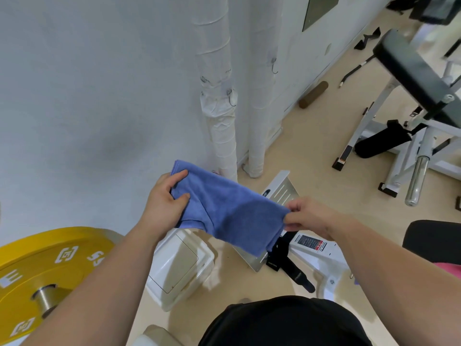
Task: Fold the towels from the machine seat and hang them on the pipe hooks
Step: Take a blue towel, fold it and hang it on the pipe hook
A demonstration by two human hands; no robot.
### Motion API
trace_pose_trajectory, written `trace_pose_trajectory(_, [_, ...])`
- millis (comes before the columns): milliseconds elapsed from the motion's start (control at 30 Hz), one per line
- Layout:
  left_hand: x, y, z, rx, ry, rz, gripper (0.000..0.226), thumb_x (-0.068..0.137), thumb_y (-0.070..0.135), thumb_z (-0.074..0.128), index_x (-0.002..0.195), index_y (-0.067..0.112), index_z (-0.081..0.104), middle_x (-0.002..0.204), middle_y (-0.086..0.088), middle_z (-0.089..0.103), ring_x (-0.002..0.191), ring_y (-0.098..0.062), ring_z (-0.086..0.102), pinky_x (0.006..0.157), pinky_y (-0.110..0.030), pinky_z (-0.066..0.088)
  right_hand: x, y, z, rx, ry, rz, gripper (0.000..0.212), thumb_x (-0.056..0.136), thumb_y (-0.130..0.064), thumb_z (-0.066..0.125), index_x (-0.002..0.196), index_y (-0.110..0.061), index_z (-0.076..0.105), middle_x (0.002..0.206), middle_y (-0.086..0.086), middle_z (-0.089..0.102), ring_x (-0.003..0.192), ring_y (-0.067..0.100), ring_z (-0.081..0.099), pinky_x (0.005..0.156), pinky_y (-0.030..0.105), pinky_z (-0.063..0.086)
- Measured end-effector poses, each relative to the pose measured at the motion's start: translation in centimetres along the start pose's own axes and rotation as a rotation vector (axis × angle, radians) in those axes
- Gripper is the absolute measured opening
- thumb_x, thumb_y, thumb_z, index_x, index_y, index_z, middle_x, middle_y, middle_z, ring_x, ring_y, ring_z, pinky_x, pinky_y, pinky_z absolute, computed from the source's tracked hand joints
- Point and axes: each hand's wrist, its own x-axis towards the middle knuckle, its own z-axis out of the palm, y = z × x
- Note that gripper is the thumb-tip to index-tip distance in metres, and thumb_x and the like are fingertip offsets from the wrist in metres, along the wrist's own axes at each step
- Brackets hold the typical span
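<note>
Yellow weight plate is cut off at lower left. Left hand holds the blue towel at its left end, some fingers hidden beneath. Towel is mid-air, below the wrapped pipe and its small hook. Right hand pinches the right corner, grip narrow.

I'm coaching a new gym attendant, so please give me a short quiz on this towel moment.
1. True or false: the blue towel already hangs on a pipe hook.
2. The towel is held by: A one hand, B both hands, C neither.
3. Fill in: the weight plate at lower left is ____.
Key: 1 false, it is held in the air. 2 B: the left hand grips one end, the right hand pinches the other. 3 yellow.
</note>
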Motion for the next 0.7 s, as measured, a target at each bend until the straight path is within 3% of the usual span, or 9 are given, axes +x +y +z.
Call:
trace_pose_trajectory(67, [-0.2, 0.2, 0.2, 0.001, -0.018, 0.012, 0.053, 0.089, -0.004, 0.060, 0.136, 0.022, 0.060, 0.131, 0.005, 0.053, 0.116, -0.010, 0.055, 0.106, -0.033, 0.046, -0.2, 0.0, 0.0, -0.013, 0.107, -0.003, 0.020, 0.083, 0.001, 0.059, 0.069, -0.011, 0.068, 0.069, 0.007, 0.062, 0.071, 0.020, 0.061, 0.088, 0.040, 0.057])
trace_pose_trajectory(133, [-0.3, 0.8, 0.5, 0.006, -0.042, 0.048, 0.054, 0.089, -0.003, 0.060, 0.135, 0.024, 0.060, 0.129, 0.007, 0.053, 0.114, -0.001, 0.054, 0.104, -0.028, 0.045, -0.2, -0.3, 0.0, -0.004, 0.188, -0.007, 0.011, 0.073, -0.014, 0.057, 0.063, -0.014, 0.061, 0.068, 0.005, 0.053, 0.072, 0.022, 0.049, 0.077, 0.041, 0.048])
trace_pose_trajectory(200, [-0.3, 1.5, 0.9, 0.038, -0.059, 0.101, 0.054, 0.089, -0.003, 0.060, 0.137, 0.023, 0.059, 0.128, 0.007, 0.053, 0.113, 0.003, 0.054, 0.100, -0.019, 0.043, 0.2, -0.4, 0.1, 0.102, 0.241, -0.024, 0.019, 0.066, -0.019, 0.050, 0.074, -0.009, 0.063, 0.074, 0.006, 0.050, 0.075, 0.022, 0.043, 0.075, 0.039, 0.042])
trace_pose_trajectory(333, [-0.1, 2.1, 1.9, 0.181, -0.073, 0.237, 0.055, 0.088, -0.002, 0.063, 0.140, 0.017, 0.057, 0.133, 0.002, 0.050, 0.115, -0.006, 0.051, 0.093, 0.000, 0.034, 0.1, -2.6, 1.3, 0.352, 0.332, 0.001, 0.026, 0.085, -0.016, 0.041, 0.094, -0.009, 0.064, 0.077, 0.009, 0.054, 0.073, 0.024, 0.048, 0.068, 0.037, 0.046])
trace_pose_trajectory(400, [-0.2, 2.0, 2.6, 0.243, -0.079, 0.284, 0.055, 0.088, -0.003, 0.063, 0.140, 0.015, 0.057, 0.138, -0.002, 0.049, 0.119, -0.010, 0.050, 0.096, 0.000, 0.031, -0.2, -3.6, 2.0, 0.348, 0.323, -0.022, 0.027, 0.093, -0.017, 0.039, 0.098, -0.012, 0.065, 0.076, 0.007, 0.061, 0.068, 0.023, 0.054, 0.062, 0.034, 0.052])
trace_pose_trajectory(467, [-0.6, 2.1, 3.4, 0.279, -0.099, 0.302, 0.054, 0.089, -0.003, 0.060, 0.140, 0.014, 0.057, 0.142, -0.004, 0.049, 0.124, -0.015, 0.051, 0.099, -0.005, 0.031, -0.4, -4.5, 2.8, 0.346, 0.297, -0.071, 0.024, 0.097, -0.018, 0.039, 0.093, -0.018, 0.062, 0.072, 0.002, 0.061, 0.065, 0.017, 0.055, 0.049, 0.026, 0.048])
trace_pose_trajectory(533, [-1.3, 2.5, 4.5, 0.286, -0.141, 0.329, 0.051, 0.091, -0.004, 0.055, 0.140, 0.013, 0.058, 0.143, -0.004, 0.049, 0.123, -0.012, 0.050, 0.098, -0.001, 0.028, -0.8, -5.4, 3.8, 0.369, 0.275, -0.104, 0.023, 0.099, -0.018, 0.038, 0.095, -0.020, 0.061, 0.072, 0.000, 0.060, 0.062, 0.015, 0.055, 0.043, 0.022, 0.044])
trace_pose_trajectory(600, [-2.0, 3.1, 5.7, 0.275, -0.185, 0.354, 0.049, 0.094, -0.002, 0.053, 0.141, 0.013, 0.057, 0.144, -0.002, 0.049, 0.124, -0.007, 0.048, 0.099, -0.001, 0.026, -0.8, -6.4, 4.7, 0.406, 0.257, -0.125, 0.024, 0.100, -0.017, 0.037, 0.104, -0.016, 0.061, 0.081, 0.004, 0.063, 0.066, 0.017, 0.059, 0.046, 0.023, 0.048])
trace_pose_trajectory(700, [-2.8, 3.8, 6.9, 0.218, -0.232, 0.368, 0.043, 0.100, 0.015, 0.053, 0.142, 0.021, 0.056, 0.145, 0.007, 0.048, 0.127, -0.002, 0.046, 0.106, -0.011, 0.029, -1.1, -7.6, 6.0, 0.420, 0.242, -0.137, 0.024, 0.100, -0.019, 0.037, 0.106, -0.018, 0.061, 0.093, 0.008, 0.068, 0.077, 0.023, 0.066, 0.055, 0.029, 0.053])
